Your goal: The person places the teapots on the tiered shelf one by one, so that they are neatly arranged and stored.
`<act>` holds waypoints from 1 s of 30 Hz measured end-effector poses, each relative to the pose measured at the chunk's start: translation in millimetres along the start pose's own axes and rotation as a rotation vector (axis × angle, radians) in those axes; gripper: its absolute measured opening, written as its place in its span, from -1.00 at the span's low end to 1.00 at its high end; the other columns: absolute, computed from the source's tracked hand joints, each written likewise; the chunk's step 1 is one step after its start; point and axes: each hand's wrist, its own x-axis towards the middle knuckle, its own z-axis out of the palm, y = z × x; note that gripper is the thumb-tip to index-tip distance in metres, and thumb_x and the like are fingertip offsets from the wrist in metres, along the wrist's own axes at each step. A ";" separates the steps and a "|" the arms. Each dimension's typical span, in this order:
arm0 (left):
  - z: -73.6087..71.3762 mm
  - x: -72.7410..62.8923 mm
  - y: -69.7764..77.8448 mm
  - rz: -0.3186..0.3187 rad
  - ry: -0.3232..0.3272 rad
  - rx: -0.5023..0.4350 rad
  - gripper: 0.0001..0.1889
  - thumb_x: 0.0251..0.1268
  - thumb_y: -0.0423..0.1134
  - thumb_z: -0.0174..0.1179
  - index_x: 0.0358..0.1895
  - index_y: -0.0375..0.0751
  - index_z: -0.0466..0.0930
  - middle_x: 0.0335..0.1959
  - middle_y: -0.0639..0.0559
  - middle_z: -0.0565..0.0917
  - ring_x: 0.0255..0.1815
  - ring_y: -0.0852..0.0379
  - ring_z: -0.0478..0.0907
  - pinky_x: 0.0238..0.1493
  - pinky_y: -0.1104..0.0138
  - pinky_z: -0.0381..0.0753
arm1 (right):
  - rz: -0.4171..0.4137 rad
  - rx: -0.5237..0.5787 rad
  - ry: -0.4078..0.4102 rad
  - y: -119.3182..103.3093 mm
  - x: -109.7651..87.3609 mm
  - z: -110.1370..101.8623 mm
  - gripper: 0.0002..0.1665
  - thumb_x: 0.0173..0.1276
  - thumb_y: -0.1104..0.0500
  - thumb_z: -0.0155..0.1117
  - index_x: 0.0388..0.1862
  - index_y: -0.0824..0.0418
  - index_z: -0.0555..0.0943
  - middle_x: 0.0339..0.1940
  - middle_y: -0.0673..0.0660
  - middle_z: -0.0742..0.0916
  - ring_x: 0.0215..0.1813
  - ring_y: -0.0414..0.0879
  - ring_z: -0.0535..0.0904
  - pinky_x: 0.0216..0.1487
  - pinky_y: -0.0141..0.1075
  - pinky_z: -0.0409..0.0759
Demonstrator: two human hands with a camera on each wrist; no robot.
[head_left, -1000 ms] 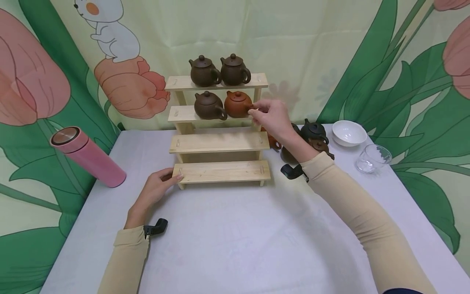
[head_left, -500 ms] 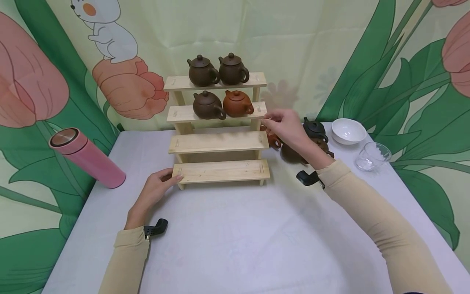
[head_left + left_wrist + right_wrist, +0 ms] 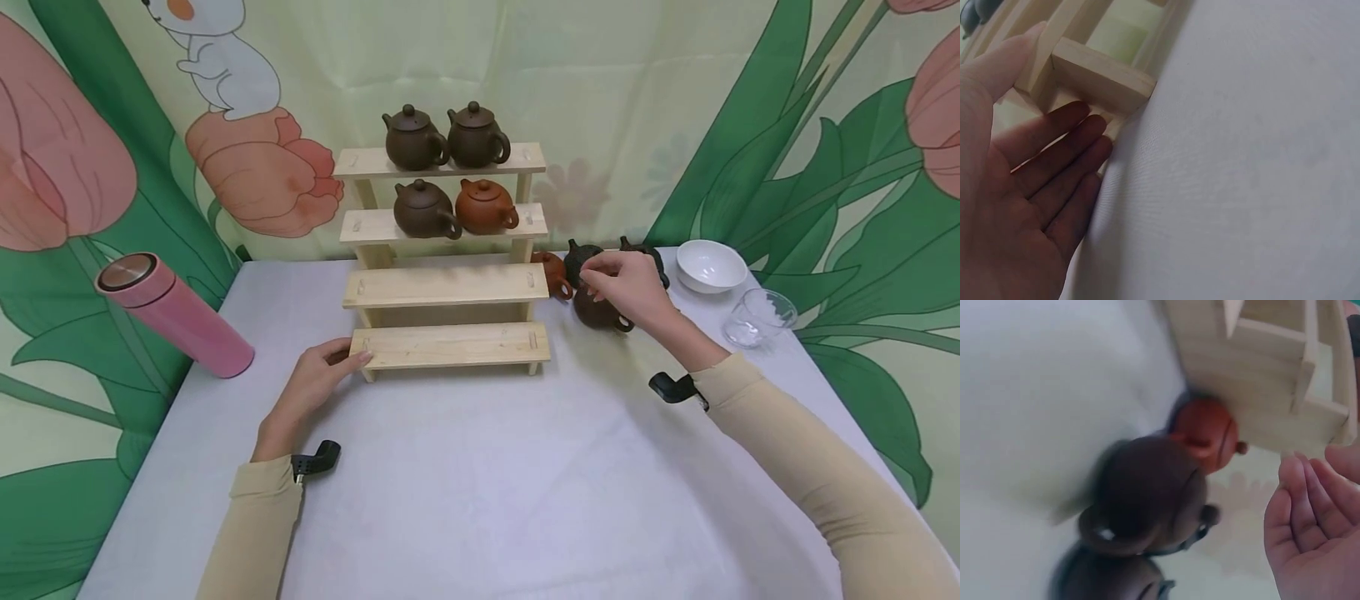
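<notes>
My left hand (image 3: pixel 313 375) is at the left end of a four-step wooden stand (image 3: pixel 446 287). Its thumb rests on the lowest shelf; its relaxed fingers (image 3: pixel 1066 140) reach beside the end support. Two dark brown teapots (image 3: pixel 412 140) sit on the top shelf. One brown teapot (image 3: pixel 422 208) and one reddish-orange teapot (image 3: pixel 486 207) share the shelf below. My right hand (image 3: pixel 630 287) hovers over teapots on the table, loosely bent and holding nothing. Below it are a dark brown teapot (image 3: pixel 597 310), a black teapot (image 3: pixel 577 257) and another reddish teapot (image 3: pixel 1207 431); the hand partly hides others.
A pink thermos (image 3: pixel 180 317) stands at the table's left edge. On the right are a white bowl (image 3: pixel 711 267) and a clear glass cup (image 3: pixel 759 318). A printed curtain (image 3: pixel 600 100) hangs behind the white-covered table (image 3: pixel 480 492).
My right hand has let go of the reddish-orange teapot on the second shelf and moved right and down, over the teapots on the table. My left hand stays on the stand.
</notes>
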 end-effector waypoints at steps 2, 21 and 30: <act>0.4 0.0 0.1 0.001 -0.002 -0.005 -0.07 0.15 0.44 0.20 0.43 -0.16 0.37 0.41 -0.19 0.45 0.44 -0.18 0.37 0.41 -0.11 0.37 | 0.016 -0.005 -0.007 8.7 -3.2 -3.7 -0.76 0.42 0.14 0.25 -0.11 0.26 0.73 -0.33 0.27 0.80 -0.40 0.05 0.73 -0.37 -0.35 0.66; -3.1 -1.8 1.8 -0.019 -0.004 0.006 -0.04 0.14 0.45 0.19 0.45 -0.18 0.33 0.43 -0.20 0.42 0.47 -0.19 0.33 0.43 -0.12 0.34 | 0.167 -0.077 -0.154 64.2 -23.3 -22.8 -0.73 0.39 0.19 0.28 -0.09 0.40 0.66 -0.38 0.26 0.77 -0.45 -0.11 0.66 -0.40 -0.37 0.61; -1.8 -1.4 2.4 -0.025 -0.001 0.008 -0.03 0.13 0.46 0.20 0.45 -0.17 0.33 0.43 -0.20 0.42 0.46 -0.19 0.34 0.43 -0.11 0.35 | 0.197 -0.035 -0.187 70.9 -25.3 -18.4 -0.72 0.41 0.20 0.27 -0.09 0.43 0.64 -0.49 0.19 0.74 -0.47 -0.08 0.65 -0.36 -0.26 0.68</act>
